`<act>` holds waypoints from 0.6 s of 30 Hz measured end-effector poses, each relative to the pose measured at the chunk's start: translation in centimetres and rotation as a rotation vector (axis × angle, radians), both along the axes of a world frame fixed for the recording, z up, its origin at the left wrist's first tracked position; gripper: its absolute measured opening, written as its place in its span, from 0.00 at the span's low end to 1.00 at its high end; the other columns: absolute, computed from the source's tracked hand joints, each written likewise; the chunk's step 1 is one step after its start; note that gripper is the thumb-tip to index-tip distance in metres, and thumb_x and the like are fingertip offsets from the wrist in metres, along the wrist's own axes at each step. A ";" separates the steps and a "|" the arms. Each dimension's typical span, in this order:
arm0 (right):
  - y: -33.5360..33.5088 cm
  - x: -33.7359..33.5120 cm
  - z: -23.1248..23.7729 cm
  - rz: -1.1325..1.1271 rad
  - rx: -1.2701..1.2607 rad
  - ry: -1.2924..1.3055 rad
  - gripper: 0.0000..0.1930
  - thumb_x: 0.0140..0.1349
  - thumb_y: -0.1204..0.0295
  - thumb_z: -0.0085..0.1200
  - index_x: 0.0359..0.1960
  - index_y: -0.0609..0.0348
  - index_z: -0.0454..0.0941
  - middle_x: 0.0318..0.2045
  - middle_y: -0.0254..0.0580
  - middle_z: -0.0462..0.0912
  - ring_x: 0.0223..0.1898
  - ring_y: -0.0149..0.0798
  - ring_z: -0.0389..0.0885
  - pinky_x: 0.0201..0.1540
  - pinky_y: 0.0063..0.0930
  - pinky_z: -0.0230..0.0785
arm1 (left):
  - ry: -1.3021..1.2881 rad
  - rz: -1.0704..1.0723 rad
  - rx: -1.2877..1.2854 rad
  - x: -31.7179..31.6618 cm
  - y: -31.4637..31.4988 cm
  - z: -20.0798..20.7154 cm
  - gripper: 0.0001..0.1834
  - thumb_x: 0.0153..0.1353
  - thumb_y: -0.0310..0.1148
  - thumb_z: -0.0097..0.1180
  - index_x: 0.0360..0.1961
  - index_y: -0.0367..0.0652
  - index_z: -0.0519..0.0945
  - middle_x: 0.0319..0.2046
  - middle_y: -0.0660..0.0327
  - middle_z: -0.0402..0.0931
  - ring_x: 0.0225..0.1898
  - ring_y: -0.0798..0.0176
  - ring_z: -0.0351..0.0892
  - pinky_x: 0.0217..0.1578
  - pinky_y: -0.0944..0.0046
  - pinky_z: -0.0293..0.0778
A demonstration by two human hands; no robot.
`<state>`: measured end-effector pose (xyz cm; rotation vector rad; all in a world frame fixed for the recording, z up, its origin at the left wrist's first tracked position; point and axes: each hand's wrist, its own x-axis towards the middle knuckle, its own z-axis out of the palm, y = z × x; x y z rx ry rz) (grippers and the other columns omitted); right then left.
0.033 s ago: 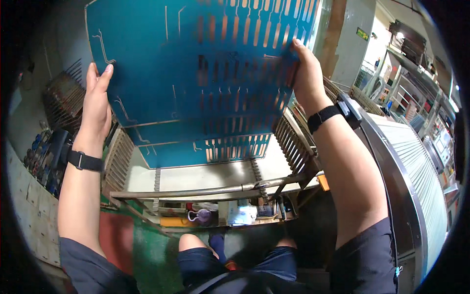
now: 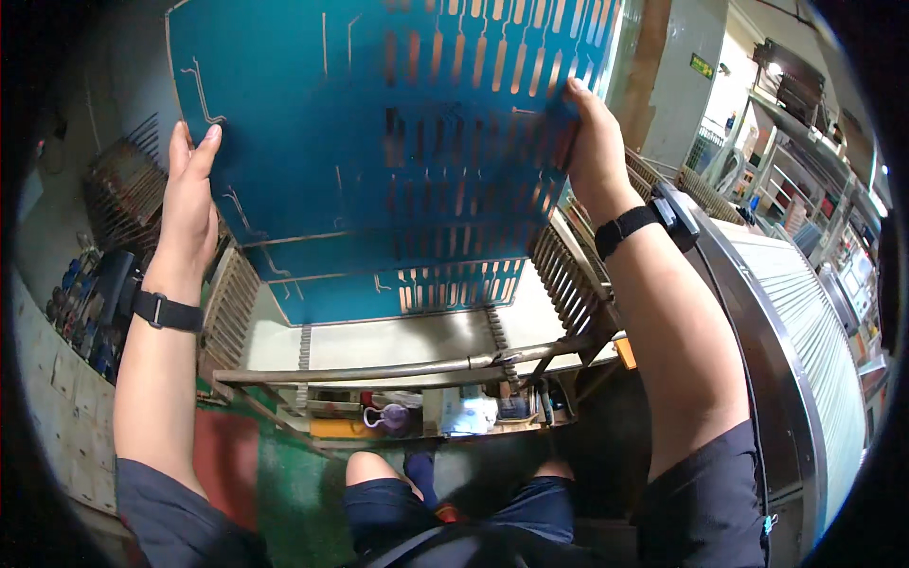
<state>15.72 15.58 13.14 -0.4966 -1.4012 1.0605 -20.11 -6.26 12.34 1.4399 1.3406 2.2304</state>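
Blue panel: the large, thin blue panel (image 2: 294, 123) is held up facing the wearer, above the slotted rack (image 2: 227, 305), its top running out of view.
Left grip: the left hand (image 2: 189, 194) pinches the panel's left edge, thumb on the near face, above the rack's left side.
Right grip: the right hand (image 2: 599, 151) pinches the opposite edge, thumb likewise in front, above the rack's right side; its fingers are partly hidden.
Handling: probably stiff and fairly light for its breadth, but awkward to steer one-handed; the smooth face could slip, and the coppery strips look easy to scratch.
Where to hold: best by the two side edges, at matching heights, keeping fingertips off the strips.
Lower blue area: more blue with pale edge lines shows just above the rack's base; whether these are separate panels is unclear.
Surface: a white base (image 2: 407, 343) lies inside the rack, behind its metal front rail (image 2: 379, 372).
Shelf: below the rack's front, holding a purple cup (image 2: 390, 417) and white papers (image 2: 468, 414).
Room: green floor (image 2: 294, 492) before the rack; a ribbed machine (image 2: 795, 312) to its right.
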 end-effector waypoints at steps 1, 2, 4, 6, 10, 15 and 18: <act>0.8 0.3 -0.5 0.019 -0.020 0.006 0.19 0.71 0.50 0.53 0.42 0.55 0.79 0.25 0.36 0.80 0.20 0.32 0.74 0.21 0.27 0.61 | -0.017 0.009 0.013 0.3 0.2 -0.2 0.39 0.74 0.43 0.56 0.76 0.35 0.53 0.69 0.53 0.61 0.71 0.60 0.60 0.71 0.59 0.57; 1.6 0.4 -0.9 0.040 -0.041 0.012 0.21 0.70 0.52 0.56 0.48 0.59 0.80 0.32 0.37 0.82 0.24 0.32 0.76 0.24 0.25 0.65 | -0.034 0.019 0.026 0.7 0.3 -0.3 0.39 0.74 0.43 0.56 0.75 0.36 0.53 0.69 0.53 0.62 0.71 0.60 0.60 0.71 0.60 0.57; 1.6 -0.7 -1.5 0.056 -0.058 0.103 0.20 0.69 0.50 0.57 0.44 0.55 0.80 0.30 0.31 0.80 0.26 0.29 0.76 0.26 0.24 0.66 | -0.053 -0.007 0.034 0.8 -0.2 -0.4 0.33 0.74 0.40 0.56 0.72 0.37 0.59 0.64 0.56 0.67 0.67 0.62 0.65 0.68 0.61 0.61; 2.3 0.8 -1.9 0.070 -0.105 0.029 0.18 0.69 0.50 0.57 0.42 0.53 0.80 0.30 0.31 0.81 0.27 0.30 0.78 0.27 0.26 0.69 | -0.022 -0.059 0.053 -0.1 0.5 -1.1 0.27 0.75 0.36 0.55 0.69 0.39 0.64 0.60 0.59 0.71 0.62 0.64 0.69 0.65 0.61 0.64; 1.4 0.7 -1.8 0.178 -0.028 0.077 0.17 0.72 0.52 0.52 0.48 0.50 0.79 0.45 0.40 0.87 0.44 0.35 0.84 0.46 0.35 0.75 | 0.010 -0.017 0.050 -1.5 0.2 -1.6 0.24 0.74 0.34 0.54 0.67 0.41 0.66 0.59 0.61 0.72 0.62 0.64 0.68 0.66 0.61 0.62; -1.6 3.7 -0.5 -0.248 0.177 0.038 0.19 0.70 0.58 0.56 0.52 0.59 0.78 0.49 0.36 0.81 0.54 0.37 0.77 0.59 0.34 0.64 | -0.078 0.173 0.023 -1.2 -1.0 -1.0 0.34 0.74 0.40 0.54 0.76 0.44 0.58 0.79 0.53 0.50 0.78 0.53 0.49 0.74 0.58 0.46; -7.5 5.0 -1.0 -0.289 0.517 -0.437 0.20 0.71 0.58 0.55 0.51 0.62 0.78 0.45 0.42 0.82 0.50 0.41 0.80 0.55 0.35 0.70 | 0.083 0.267 0.112 -2.4 -0.3 -1.4 0.34 0.74 0.39 0.54 0.76 0.45 0.58 0.78 0.49 0.50 0.79 0.50 0.48 0.75 0.55 0.46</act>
